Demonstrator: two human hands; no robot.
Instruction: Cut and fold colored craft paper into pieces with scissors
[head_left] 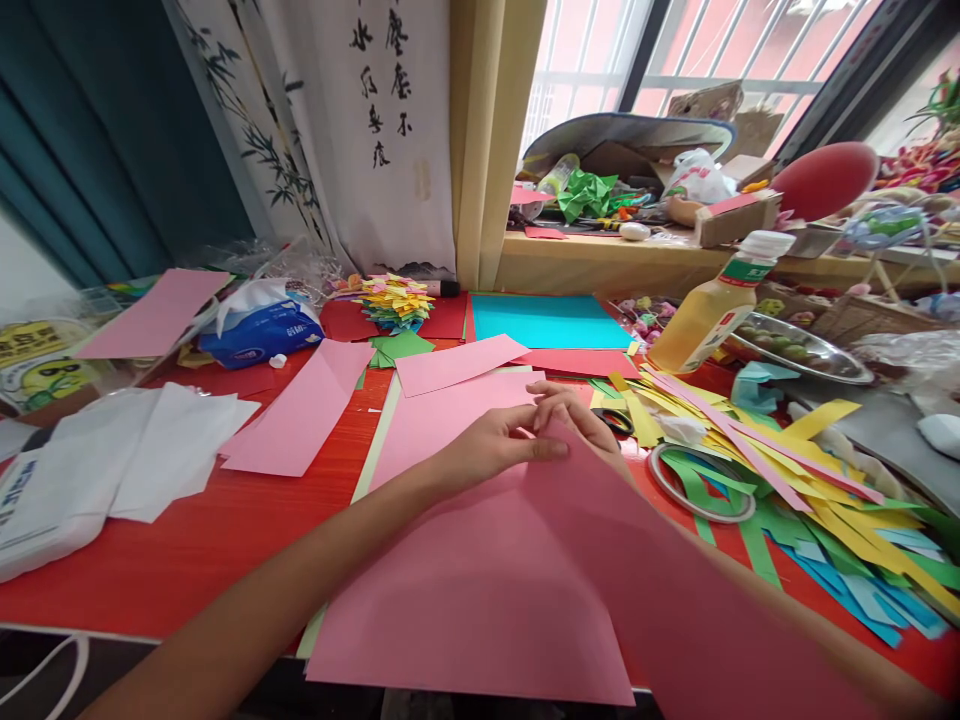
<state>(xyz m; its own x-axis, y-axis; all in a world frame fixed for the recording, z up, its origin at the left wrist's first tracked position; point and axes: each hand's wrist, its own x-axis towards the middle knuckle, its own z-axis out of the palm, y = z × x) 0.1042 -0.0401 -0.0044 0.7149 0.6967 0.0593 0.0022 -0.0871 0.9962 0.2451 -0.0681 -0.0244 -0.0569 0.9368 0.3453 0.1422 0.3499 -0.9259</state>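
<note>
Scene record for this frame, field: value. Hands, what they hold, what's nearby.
left hand: pinches the folded corner of the pink sheet
right hand: grips the same corner, partly hidden by the lifted flap
pink sheet: on the red table, right flap raised
right side: tape roll, paper strips, bottle
left side: white papers, tissue pack

Home craft table (paper scraps, curtain)

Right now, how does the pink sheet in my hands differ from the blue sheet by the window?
The pink sheet is partly folded, one flap raised; the blue sheet lies flat. The left hand and right hand pinch the pink sheet; neither touches the blue sheet. Both are plain coloured paper.
</note>
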